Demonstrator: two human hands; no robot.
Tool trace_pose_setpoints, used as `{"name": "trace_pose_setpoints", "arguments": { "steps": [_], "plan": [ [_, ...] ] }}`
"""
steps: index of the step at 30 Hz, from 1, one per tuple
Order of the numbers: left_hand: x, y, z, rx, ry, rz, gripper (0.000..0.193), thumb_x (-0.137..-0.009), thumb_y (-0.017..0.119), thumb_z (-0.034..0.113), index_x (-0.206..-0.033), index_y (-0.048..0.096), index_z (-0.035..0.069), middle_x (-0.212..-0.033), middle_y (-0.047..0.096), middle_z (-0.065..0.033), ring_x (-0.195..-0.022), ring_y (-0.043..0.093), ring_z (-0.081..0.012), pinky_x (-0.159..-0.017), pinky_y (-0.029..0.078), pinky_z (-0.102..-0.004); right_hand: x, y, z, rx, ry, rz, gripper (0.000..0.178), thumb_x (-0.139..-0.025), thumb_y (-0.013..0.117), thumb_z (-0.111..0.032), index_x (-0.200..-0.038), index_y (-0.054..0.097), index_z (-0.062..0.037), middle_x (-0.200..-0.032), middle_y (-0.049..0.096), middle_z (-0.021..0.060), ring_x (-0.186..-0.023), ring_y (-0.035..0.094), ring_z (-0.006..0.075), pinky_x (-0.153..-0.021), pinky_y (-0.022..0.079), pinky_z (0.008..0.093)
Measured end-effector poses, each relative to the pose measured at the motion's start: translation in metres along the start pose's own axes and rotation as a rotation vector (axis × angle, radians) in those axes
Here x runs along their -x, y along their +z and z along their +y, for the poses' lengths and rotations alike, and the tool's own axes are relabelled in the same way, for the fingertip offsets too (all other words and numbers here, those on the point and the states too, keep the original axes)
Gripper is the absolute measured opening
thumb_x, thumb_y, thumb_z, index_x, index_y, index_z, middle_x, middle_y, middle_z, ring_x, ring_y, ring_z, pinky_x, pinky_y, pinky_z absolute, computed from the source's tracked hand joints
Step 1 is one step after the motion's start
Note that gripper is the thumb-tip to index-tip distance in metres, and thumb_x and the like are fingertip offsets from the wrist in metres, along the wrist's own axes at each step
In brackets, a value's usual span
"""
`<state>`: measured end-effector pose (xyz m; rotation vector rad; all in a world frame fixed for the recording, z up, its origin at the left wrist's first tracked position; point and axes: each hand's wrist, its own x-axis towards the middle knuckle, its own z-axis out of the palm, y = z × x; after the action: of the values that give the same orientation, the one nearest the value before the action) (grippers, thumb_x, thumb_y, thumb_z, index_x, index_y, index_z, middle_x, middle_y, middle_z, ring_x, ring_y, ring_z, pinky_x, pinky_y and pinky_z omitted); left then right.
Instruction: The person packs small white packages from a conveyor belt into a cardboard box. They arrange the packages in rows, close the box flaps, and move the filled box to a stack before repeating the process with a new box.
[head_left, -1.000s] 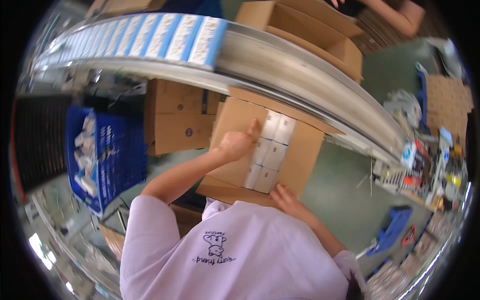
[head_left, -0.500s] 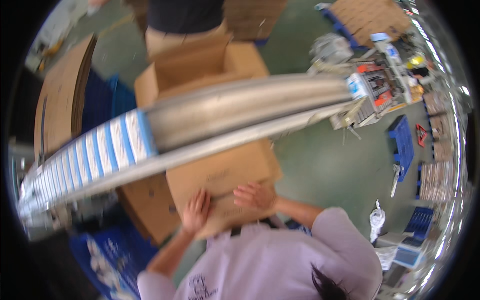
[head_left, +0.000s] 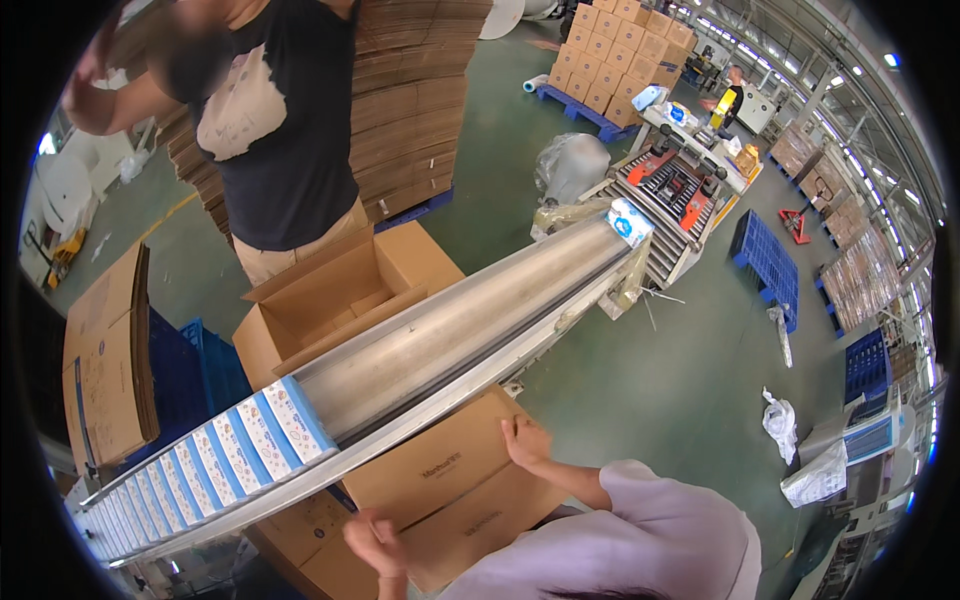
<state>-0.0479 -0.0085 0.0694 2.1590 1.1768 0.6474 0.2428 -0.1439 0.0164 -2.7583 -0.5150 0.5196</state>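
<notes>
The closed carton is located on the near side of the conveyor, just beside its rail, with the top flaps down and their seam running roughly parallel to the rail. The hands are apart, one at each end of the carton: the right hand lies over the right edge, close to the conveyor-side corner; the left hand is at the left edge, farther from the rail, with fingers curled. Whether either hand clamps the board or merely rests against it cannot be told. Handling: the carton appears to be corrugated board, judged stiff along edges and corners but yielding at mid-panel and along the flap seam, where no tape can be made out. The surface looks matt and should give fair friction to bare skin. Contents are hidden, so weight is uncertain; treat the unit as loaded. Support it with both palms at opposite ends, low on the walls or beneath the bottom edges; do not lift by the flaps, which may open or crease. Maintain clearance from the row of white-and-blue packs on the conveyor, as a knocked corner could dent them.
</notes>
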Motion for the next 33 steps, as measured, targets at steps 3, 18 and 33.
{"name": "trace_pose_setpoints", "arguments": {
  "steps": [3,18,33],
  "plan": [
    [-0.004,0.045,-0.084,0.45,-0.455,0.461,0.041,-0.089,0.055,0.03,-0.113,0.049,-0.002,-0.103,0.052,-0.0135,-0.101,0.049,-0.0258,-0.088,0.039,-0.0353,-0.031,-0.013,0.047,-0.107,0.019,-0.039,0.063,-0.09,0.026,-0.055,-0.108,0.053,-0.0013,-0.094,0.061,0.0253,-0.088,0.058,0.0419,-0.076,0.045,0.0493],
    [0.021,0.172,0.205,0.761,-0.982,-0.718,0.064,-0.085,0.051,0.054,-0.13,0.043,0.008,-0.126,0.052,-0.0031,-0.111,0.05,-0.0146,-0.094,0.041,-0.0315,-0.072,-0.013,0.44,-1.015,0.438,-0.185,0.08,-0.088,0.023,-0.063,-0.114,0.055,0.0056,-0.109,0.059,0.0206,-0.103,0.056,0.0318,-0.086,0.044,0.0414],
    [-0.04,0.522,0.557,0.033,-0.36,-0.879,0.101,-0.068,0.041,0.08,-0.115,0.053,-0.009,-0.115,0.055,-0.0254,-0.113,0.051,-0.0334,-0.093,0.039,-0.0372,-0.092,-0.201,0.73,-1.176,0.921,0.433,0.065,-0.092,0.03,-0.055,-0.116,0.054,0.0004,-0.106,0.061,0.0147,-0.093,0.06,0.0276,-0.078,0.05,0.0392]
  ]
}}
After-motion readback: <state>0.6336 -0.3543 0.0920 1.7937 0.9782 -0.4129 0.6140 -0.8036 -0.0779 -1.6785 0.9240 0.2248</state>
